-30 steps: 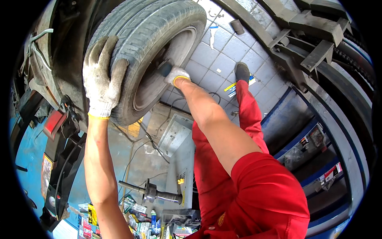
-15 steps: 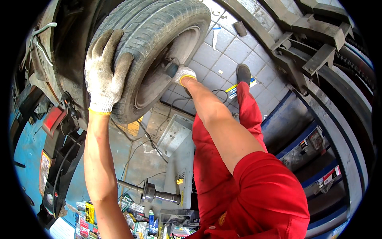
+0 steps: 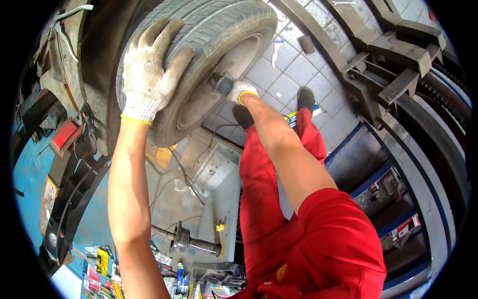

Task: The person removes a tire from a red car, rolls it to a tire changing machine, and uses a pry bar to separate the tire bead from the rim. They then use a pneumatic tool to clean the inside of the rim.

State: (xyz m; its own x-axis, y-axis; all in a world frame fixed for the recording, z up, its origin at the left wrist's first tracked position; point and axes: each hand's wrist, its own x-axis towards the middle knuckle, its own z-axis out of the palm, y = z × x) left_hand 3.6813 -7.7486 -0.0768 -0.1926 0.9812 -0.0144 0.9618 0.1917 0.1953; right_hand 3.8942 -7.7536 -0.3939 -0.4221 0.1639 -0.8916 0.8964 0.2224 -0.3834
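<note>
A large, worn tyre (image 3: pixel 199 45) stands upright on a dull grey wheel rim (image 3: pixel 201 97). My left hand (image 3: pixel 149 74), in a dirty white knit glove with a yellow cuff edge, lies on the tread with its fingers stretched out and the thumb apart. At the centre of the rim, my gloved right hand (image 3: pixel 242 93) is closed around a dark, rounded tool (image 3: pixel 224 85) with a bluish-grey body. Most of this tool is hidden behind the hand and in the wheel's hollow, so its exact kind does not show.
Vehicle bodywork (image 3: pixel 97 60) borders the tyre on the left. To the right runs a heavy steel lift frame (image 3: pixel 398 42). Below are a grey machine with a horizontal metal shaft (image 3: pixel 181 239), cables and several small boxes (image 3: pixel 102 261). A metal cylinder (image 3: pixel 306 45) stands on the tiled floor.
The wheel and both hands appear slightly farther right as my view shifts. My left shoe has come into sight beside the right forearm. Both hands keep their places on the wheel and tool.
</note>
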